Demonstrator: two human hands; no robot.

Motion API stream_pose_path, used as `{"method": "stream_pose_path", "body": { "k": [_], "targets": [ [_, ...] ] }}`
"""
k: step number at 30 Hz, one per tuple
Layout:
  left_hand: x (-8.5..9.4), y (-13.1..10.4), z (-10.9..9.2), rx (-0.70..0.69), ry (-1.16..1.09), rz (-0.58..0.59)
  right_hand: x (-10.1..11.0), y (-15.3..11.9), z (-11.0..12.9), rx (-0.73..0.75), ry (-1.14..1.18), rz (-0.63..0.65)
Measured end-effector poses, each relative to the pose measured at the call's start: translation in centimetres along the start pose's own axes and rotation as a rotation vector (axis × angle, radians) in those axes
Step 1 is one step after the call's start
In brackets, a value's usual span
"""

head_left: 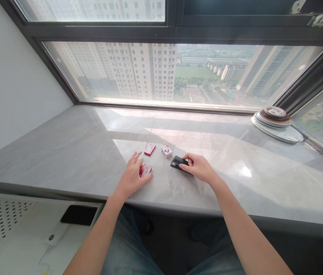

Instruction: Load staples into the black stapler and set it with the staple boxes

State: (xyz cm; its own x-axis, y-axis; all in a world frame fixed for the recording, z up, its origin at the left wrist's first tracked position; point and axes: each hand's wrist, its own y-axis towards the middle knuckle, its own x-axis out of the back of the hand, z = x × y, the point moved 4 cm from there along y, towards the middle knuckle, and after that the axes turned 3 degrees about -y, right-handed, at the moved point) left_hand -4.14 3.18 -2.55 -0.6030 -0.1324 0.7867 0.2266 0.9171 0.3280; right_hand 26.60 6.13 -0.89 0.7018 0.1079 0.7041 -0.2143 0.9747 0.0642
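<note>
My right hand (197, 166) grips a black stapler-like object (178, 162) between thumb and fingers, low over the grey marble ledge. My left hand (134, 173) has its fingers apart around a small red and white box (146, 171), which it partly covers; whether it grips the box is unclear. Just beyond that hand lies a flat red and white box (150, 149) on the ledge. To its right, a small white box (166, 151) with red edges and a dark picture on it sits near the black object.
Stacked plates (277, 122) stand at the ledge's right end by the window. Below the ledge (49, 152) on the left, a white perforated surface (29, 233) carries a black phone (79, 215) and a small round-buttoned item with a cable. The window frame borders the far side.
</note>
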Motion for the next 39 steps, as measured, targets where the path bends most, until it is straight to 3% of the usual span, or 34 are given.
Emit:
{"method": "stream_pose_path", "body": {
  "k": [5,10,15,19,24,28,33,39],
  "targets": [
    [-1.2,2.2,0.9,-0.023,-0.090,0.065,0.0,-0.2,0.1,-0.019,-0.001,-0.017],
    [-3.5,4.6,0.7,-0.083,-0.039,0.143,0.1,-0.6,0.4,-0.044,-0.015,-0.045],
    [-6.5,5.7,-1.7,-0.085,0.023,0.095,-0.1,-0.8,0.0,-0.134,0.021,-0.091],
    [-7.9,4.6,-4.4,-0.055,0.027,-0.014,-1.1,-1.5,-0.8,-0.162,0.119,-0.149],
    [-8.5,2.3,-6.0,0.001,0.020,-0.100,-2.6,-1.6,-1.9,-0.167,0.270,-0.148],
    [-8.6,1.9,-5.9,0.025,0.062,-0.174,-3.0,1.1,-1.9,-0.132,0.330,-0.132],
    [-9.0,2.6,-5.7,-0.017,0.076,-0.152,-3.0,4.2,-0.8,-0.088,0.345,-0.097],
    [-8.4,2.9,-5.9,-0.038,0.013,-0.128,-4.5,2.3,0.4,-0.045,0.377,-0.022]
  ]
}}
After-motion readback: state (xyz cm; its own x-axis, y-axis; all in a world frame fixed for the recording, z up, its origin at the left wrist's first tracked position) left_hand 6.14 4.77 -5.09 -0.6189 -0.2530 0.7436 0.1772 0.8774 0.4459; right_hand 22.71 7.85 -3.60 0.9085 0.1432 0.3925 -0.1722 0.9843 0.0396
